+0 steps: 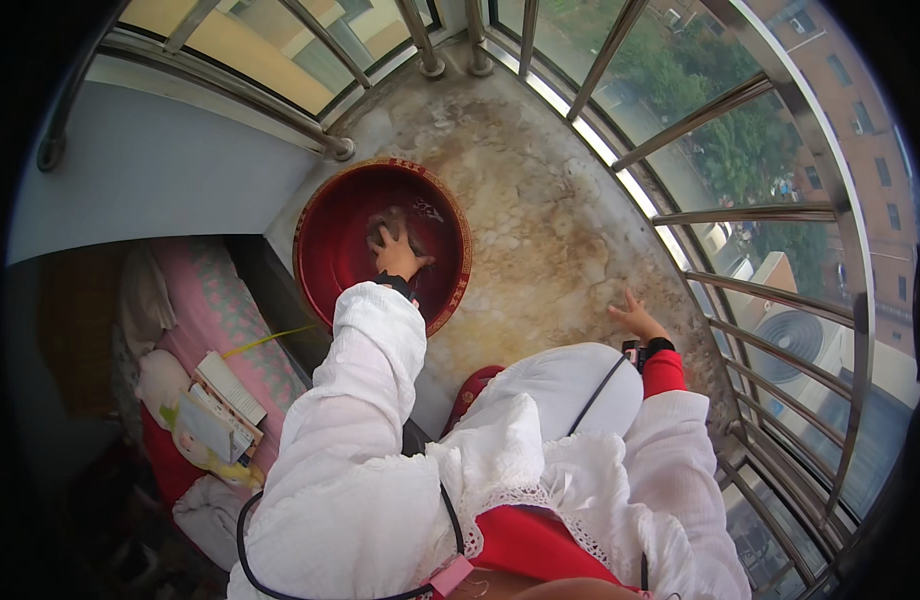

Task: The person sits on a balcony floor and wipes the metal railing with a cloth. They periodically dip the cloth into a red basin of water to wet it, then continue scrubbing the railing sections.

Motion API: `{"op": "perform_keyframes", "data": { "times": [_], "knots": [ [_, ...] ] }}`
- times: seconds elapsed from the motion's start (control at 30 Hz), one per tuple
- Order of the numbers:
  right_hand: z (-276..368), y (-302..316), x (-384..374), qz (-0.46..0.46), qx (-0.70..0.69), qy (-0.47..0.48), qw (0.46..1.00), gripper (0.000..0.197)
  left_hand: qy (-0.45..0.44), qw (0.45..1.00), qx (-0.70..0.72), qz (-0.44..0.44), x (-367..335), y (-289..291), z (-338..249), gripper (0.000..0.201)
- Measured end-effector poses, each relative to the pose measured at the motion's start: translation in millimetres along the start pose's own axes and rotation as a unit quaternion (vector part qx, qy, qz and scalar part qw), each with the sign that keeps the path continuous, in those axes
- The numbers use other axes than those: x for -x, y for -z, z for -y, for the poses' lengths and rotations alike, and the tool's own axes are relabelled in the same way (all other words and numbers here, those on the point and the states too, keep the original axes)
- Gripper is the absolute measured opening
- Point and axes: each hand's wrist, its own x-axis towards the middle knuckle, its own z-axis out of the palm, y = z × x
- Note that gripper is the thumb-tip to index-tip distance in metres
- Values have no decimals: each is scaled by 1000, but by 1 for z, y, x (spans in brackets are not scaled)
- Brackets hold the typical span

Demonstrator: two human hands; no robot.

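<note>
Looking down from the head view, we see our left hand (pixel 398 255) inside a red basin (pixel 327 222) with a gold-patterned rim. Its fingers spread over a greyish, wet-looking cloth (pixel 385 217); we cannot tell whether that grip has taken hold or only presses. The cloth lies at the basin's bottom, probably so the walls contain any water. The basin rests on the stained floor (pixel 530 225), just ahead of us, likely for easy reach. Our right hand (pixel 640 318) has a loose, spread grip with nothing visible in it, near the metal railing (pixel 745 214), perhaps held out for balance. Books (pixel 230 388) lie well apart, beside pink bedding (pixel 205 290).
</note>
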Motion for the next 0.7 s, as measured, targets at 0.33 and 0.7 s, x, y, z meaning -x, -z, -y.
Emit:
{"op": "perform_keyframes", "data": {
  "times": [0.33, 0.7],
  "knots": [
    [-16, -19, -36, -8, 46, 58, 997, 113, -47, 998, 5, 45, -17, -1, 4, 114],
    [-7, -27, -39, -21, 45, 36, 998, 119, -197, 970, 116, 82, 71, 32, 39, 55]
  ]
}}
